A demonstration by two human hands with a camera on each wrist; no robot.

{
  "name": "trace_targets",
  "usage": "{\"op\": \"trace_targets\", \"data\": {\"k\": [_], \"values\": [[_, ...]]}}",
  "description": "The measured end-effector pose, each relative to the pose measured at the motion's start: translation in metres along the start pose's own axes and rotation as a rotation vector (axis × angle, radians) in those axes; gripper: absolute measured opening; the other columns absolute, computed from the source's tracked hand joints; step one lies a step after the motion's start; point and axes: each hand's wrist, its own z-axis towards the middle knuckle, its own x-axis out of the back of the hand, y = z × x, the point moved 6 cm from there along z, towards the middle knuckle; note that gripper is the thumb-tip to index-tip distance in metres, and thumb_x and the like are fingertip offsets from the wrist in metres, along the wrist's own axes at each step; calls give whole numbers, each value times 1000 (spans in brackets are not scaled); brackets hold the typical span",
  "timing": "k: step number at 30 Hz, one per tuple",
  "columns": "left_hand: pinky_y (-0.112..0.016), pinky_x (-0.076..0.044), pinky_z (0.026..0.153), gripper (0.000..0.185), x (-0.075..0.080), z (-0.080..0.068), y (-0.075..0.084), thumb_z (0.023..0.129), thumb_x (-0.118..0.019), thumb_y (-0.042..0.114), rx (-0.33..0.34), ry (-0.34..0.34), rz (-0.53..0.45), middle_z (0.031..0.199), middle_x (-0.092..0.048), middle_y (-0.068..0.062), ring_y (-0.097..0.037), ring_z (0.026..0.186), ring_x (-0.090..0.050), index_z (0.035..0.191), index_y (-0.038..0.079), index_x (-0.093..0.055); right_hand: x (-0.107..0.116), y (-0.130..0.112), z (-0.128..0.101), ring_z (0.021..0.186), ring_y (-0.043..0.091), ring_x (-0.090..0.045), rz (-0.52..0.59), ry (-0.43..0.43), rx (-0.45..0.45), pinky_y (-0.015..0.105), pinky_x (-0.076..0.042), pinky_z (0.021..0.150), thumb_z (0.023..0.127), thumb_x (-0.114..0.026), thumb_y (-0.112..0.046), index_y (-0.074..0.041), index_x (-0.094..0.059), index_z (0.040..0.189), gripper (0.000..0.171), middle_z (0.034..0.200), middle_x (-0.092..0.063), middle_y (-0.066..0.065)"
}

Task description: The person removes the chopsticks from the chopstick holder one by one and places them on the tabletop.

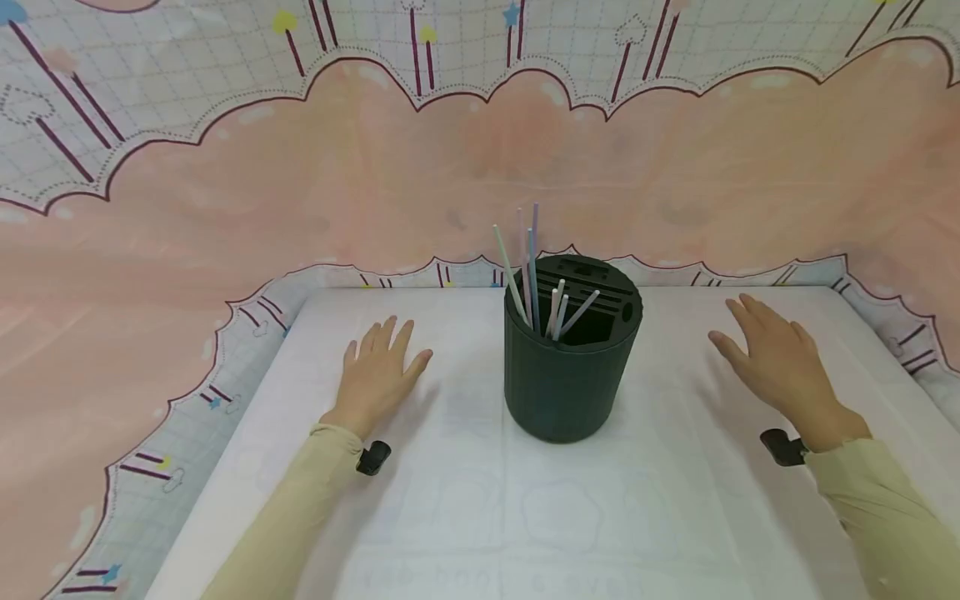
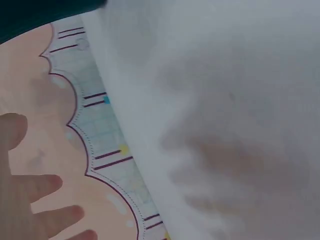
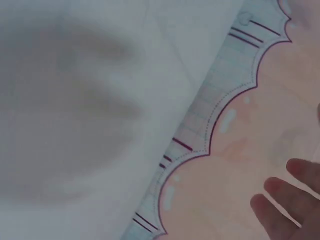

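Note:
A dark green round desk organizer [image 1: 566, 392] stands upright on the white table, its top divided into slots and compartments. Several thin pastel sticks [image 1: 534, 275], perhaps straws, lean in its open front compartment, some tall and some short. To its left, my left hand [image 1: 377, 373] is held over the table with fingers spread, holding nothing. My right hand [image 1: 783, 367], also empty and with straight fingers, is on the organizer's right, apart from it. In the left wrist view the organizer's dark side [image 2: 40, 15] fills the top left corner. Fingers [image 3: 285, 200] of the right hand show in the right wrist view.
The white table surface [image 1: 450, 517] has its far edge just behind the organizer. A peach and white patterned cloth [image 1: 375, 183] with scalloped outlines hangs behind and spreads along both sides. Each wrist carries a small black device [image 1: 372, 458].

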Motion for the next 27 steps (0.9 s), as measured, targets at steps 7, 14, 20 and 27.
{"op": "trace_targets", "data": {"k": [7, 14, 20, 27], "values": [[-40, -44, 74, 34, 18, -11, 16, 89, -48, 41, 19, 146, -279, 109, -53, -3, -22, 100, -48, 108, 15, -56, 6, 0, -15, 78, 29, -54, 219, 251, -112, 38, -39, 60, 93, -42, -34, -4, -58, 112, 38, 98, -62, 17], [-31, -46, 75, 29, 25, -18, 36, 90, -48, 41, 10, 162, -562, 103, -55, 5, -13, 93, -53, 106, 18, -58, -8, -11, -22, 75, 7, -55, 461, 389, -168, 17, -38, 60, 94, -42, -35, -11, -63, 105, 34, 87, -65, 6], [-30, -45, 79, 32, 28, -19, 64, 89, -47, 46, -20, 108, -690, 108, -54, 13, -6, 99, -50, 110, 24, -57, -30, -26, -27, 87, 5, -55, 649, 350, -179, 14, -40, 73, 94, -40, -37, -12, -59, 111, 36, 97, -63, 2], [-28, -45, 80, 38, 42, -15, 101, 88, -46, 49, -121, 95, -775, 114, -51, 17, -2, 101, -50, 117, 26, -54, -52, -33, -19, 98, 11, -55, 933, 362, -193, 16, -41, 82, 94, -42, -35, -11, -54, 119, 37, 108, -60, 6]]}}
